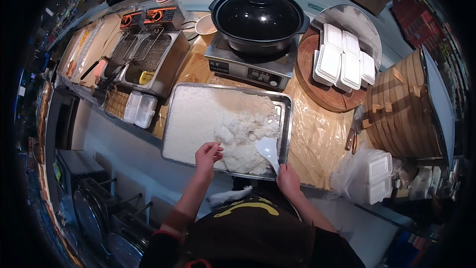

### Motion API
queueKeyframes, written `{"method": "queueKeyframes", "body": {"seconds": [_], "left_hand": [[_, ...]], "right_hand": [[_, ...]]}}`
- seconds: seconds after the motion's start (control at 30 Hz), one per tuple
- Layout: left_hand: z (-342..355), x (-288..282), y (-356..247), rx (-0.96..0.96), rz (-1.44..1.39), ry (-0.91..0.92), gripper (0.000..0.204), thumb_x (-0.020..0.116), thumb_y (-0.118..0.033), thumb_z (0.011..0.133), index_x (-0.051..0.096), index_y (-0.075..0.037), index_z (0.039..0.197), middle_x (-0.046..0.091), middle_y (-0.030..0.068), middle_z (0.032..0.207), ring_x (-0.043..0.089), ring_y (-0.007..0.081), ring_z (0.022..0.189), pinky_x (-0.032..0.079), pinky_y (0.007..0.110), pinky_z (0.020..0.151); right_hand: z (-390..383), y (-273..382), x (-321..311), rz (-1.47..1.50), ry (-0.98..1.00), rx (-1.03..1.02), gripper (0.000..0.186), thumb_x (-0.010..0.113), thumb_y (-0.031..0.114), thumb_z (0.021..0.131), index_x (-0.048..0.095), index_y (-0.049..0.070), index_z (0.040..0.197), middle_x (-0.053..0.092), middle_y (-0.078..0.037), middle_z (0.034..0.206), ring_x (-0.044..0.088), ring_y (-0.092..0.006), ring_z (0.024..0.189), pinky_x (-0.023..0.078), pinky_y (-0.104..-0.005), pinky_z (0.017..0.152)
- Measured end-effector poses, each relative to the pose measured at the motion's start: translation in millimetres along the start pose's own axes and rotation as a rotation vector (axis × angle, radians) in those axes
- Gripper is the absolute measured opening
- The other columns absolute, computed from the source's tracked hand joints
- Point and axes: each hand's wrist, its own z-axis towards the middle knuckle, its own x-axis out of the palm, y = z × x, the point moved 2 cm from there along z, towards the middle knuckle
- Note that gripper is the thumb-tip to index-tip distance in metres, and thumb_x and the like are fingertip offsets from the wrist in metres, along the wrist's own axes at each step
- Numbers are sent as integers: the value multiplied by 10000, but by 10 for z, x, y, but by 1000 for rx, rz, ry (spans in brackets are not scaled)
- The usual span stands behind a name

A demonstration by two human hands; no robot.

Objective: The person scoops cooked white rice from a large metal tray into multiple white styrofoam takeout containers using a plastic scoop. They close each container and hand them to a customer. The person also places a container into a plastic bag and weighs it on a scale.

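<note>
Holding a white paddle by its handle, my right hand is closed around it at the near right corner of the metal tray. The paddle's wide end is over the soft white food in the tray. My left hand is above the near side, fingers bent; I cannot tell if they pinch anything. Behind the tray, 1 big black pot sits on a cooker.

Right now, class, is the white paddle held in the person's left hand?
No, the person's right hand is closed around the end of the white paddle.
</note>
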Motion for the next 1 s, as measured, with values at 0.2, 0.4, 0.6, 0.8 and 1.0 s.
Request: {"method": "queueKeyframes", "body": {"seconds": [0.2,0.4,0.6,0.8,1.0], "left_hand": [[314,-1765,-147,148,-101,-466,132,661,-74,917,635,-38,1041,668,63,849,529,87,570,444,235,541],[2040,-3249,-506,208,-138,-671,269,759,-123,839,598,10,1009,613,74,780,554,143,556,443,277,416],[2929,-3854,-448,-140,372,-898,424,880,-292,679,682,50,833,708,228,910,712,315,728,567,424,540],[3104,-4184,-384,-104,526,-965,483,841,-270,643,714,60,971,716,237,991,704,374,943,570,430,824],[2991,-3817,-667,-105,615,-936,395,742,-234,707,709,63,966,710,230,1023,706,360,927,561,437,784]], "right_hand": [[-88,190,-154,-81,-18,64,332,623,87,784,499,-4,1078,563,-222,968,595,-422,912,503,-511,750],[-2,362,-699,4,155,196,217,511,98,875,494,-50,1032,615,-324,931,617,-492,900,483,-567,788],[594,148,-813,-104,98,326,251,485,155,910,558,-65,1007,639,-342,902,637,-491,878,495,-557,802],[1041,52,-514,63,37,205,261,526,198,928,607,-50,933,653,-286,853,638,-469,805,506,-513,739],[1287,53,-84,269,121,207,295,543,244,919,638,-33,956,668,-253,799,667,-409,778,517,-486,720]]}}
